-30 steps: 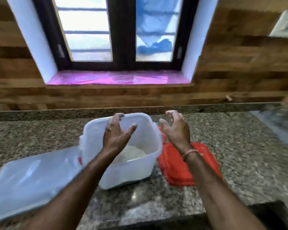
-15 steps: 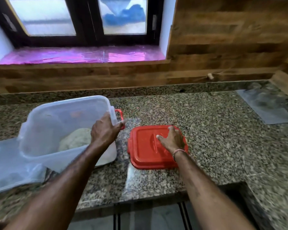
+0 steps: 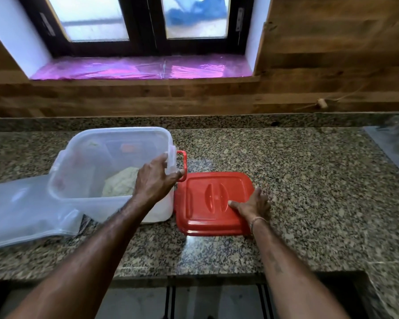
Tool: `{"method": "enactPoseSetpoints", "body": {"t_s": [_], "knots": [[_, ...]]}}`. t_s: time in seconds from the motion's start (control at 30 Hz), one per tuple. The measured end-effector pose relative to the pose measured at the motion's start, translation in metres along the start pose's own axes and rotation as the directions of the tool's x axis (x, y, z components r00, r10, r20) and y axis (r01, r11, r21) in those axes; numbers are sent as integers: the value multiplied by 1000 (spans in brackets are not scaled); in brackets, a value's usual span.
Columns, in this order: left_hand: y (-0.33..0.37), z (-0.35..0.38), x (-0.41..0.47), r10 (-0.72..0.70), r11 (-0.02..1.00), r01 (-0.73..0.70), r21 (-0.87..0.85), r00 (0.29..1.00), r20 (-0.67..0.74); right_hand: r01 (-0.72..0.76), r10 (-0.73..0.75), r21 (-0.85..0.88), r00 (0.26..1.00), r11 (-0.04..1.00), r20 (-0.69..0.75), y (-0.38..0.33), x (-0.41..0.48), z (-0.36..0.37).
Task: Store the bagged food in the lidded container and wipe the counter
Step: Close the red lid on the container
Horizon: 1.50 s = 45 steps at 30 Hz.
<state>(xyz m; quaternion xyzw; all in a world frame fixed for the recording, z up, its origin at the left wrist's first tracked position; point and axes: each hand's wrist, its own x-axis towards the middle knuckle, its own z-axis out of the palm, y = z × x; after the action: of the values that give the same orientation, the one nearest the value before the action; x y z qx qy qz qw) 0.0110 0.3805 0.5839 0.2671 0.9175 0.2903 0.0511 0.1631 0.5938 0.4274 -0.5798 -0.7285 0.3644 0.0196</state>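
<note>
A translucent white container [image 3: 97, 157] stands open on the granite counter [image 3: 309, 180], with a pale lump of food [image 3: 121, 184] inside. My left hand [image 3: 156, 178] grips the container's right rim beside its red latch [image 3: 182, 165]. A red lid [image 3: 213, 201] lies flat on the counter just right of the container. My right hand [image 3: 253, 204] holds the lid's right edge, thumb on top and fingers curled round the side.
A clear plastic bag [image 3: 25, 208] lies on the counter left of the container, partly under it. Another clear sheet [image 3: 392, 146] lies at the far right. A wood-panelled wall and window sill run behind. The counter's front edge is near me.
Both hands came down from above the container. The left took hold of the container's rim, and the right moved from the top of the red lid to its right edge.
</note>
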Motion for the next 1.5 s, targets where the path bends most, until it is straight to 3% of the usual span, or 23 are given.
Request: {"method": "enactPoseSetpoints", "body": {"t_s": [0.1,0.17,0.27,0.5,0.57,0.67,0.83,0.97,1.13,1.27,1.5], "knots": [[-1,1,1,-1,1000,1,11,1000,0,-65,65,183,998,981,5,0,10,-4],[-3,2,1,-5,1000,5,18,1000,0,-157,132,453,988,877,86,2,16,-13],[-3,2,1,-14,1000,14,24,1000,2,-192,97,622,978,759,183,3,14,-30],[-4,-3,-2,-2,1000,2,-23,1000,18,33,16,784,998,620,-55,-17,12,-99],[-7,-8,1,-33,984,41,-176,998,47,83,11,839,994,538,-105,-27,8,-125],[-10,-24,7,-98,853,138,-503,990,105,120,-50,892,993,435,-109,-46,-1,-153],[-16,-61,30,-126,686,120,-718,991,46,64,-233,926,972,371,27,-101,-40,-161],[-37,-91,44,-115,593,99,-799,993,37,40,-291,910,952,412,91,-156,-79,-120],[-110,-128,42,-218,603,112,-790,976,-28,130,-310,837,950,531,49,-212,-114,-54],[-171,-140,45,-326,652,195,-733,945,-38,237,-343,702,939,671,11,-234,-137,-3],[-195,-139,47,-329,762,247,-599,944,-29,353,-340,399,934,846,-106,-232,-157,29]]}}
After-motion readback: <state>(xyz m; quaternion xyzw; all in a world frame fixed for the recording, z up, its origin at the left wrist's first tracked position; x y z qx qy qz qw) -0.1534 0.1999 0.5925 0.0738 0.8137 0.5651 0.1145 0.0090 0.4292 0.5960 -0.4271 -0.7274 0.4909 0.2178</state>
